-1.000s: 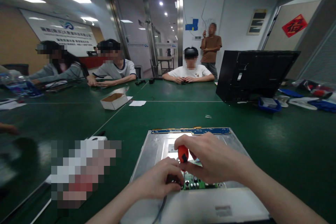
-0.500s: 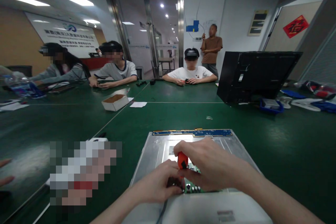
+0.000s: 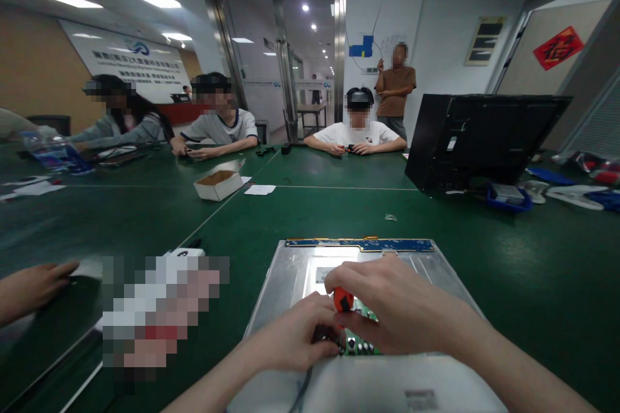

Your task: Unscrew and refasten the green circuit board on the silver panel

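Observation:
My right hand is closed around the orange-red handle of a screwdriver, which stands about upright over a green circuit board. My left hand is beside it with fingers pinched low near the board's left side. What those fingers hold is dark and mostly hidden; a dark cable runs down from there. The board sits on the back of a silver metal display panel with a blue circuit strip along its far edge. The screwdriver's tip is hidden behind my fingers.
A co-worker's hand reaches in at the left, near a blurred-out object. Farther off are an open white box, a paper slip, a black monitor and a blue tray. Several people sit across the green table.
The view has shifted slightly, so most things sit a little to the right. The co-worker's hand at the left has come farther into view. My hands keep nearly the same grip over the board.

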`<state>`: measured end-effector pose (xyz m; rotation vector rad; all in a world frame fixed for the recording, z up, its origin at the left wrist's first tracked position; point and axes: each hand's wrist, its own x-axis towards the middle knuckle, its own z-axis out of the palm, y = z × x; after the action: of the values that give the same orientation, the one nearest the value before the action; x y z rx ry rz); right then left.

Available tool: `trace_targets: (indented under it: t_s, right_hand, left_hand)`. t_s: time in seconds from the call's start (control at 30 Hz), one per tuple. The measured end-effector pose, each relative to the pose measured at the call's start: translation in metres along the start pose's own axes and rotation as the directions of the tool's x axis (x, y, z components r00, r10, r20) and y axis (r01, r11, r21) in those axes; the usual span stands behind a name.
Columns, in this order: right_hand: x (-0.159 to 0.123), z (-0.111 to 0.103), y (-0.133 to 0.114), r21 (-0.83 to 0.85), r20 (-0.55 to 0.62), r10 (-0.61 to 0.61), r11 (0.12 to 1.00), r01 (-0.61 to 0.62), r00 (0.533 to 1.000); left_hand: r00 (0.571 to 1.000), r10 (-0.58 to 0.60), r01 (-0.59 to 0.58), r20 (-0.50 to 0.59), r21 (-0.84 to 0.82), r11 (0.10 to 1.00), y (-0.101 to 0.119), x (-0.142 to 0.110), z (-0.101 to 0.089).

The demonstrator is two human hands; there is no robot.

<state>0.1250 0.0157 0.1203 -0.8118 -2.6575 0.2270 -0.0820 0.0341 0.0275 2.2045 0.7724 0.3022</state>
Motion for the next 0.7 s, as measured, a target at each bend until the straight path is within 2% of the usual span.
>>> trace_targets:
  t_s: [0.5,0.7]
  right_hand:
    - [0.0007,0.0001,-0.0016,-0.019,0.024,0.015,1.0,-0.014,1.0]
    - [0.0006,0.0006,-0.002,-0.032,0.026,0.006,0.999,-0.005,1.0]
  left_hand:
    - [1.0,-0.011,0.011,0.003,0.0,1.0,0.0029,0.0013,-0.0007]
    - [0.999,0.032,-0.032,0.006,0.003,0.999,0.0017,0.0017,-0.0015]
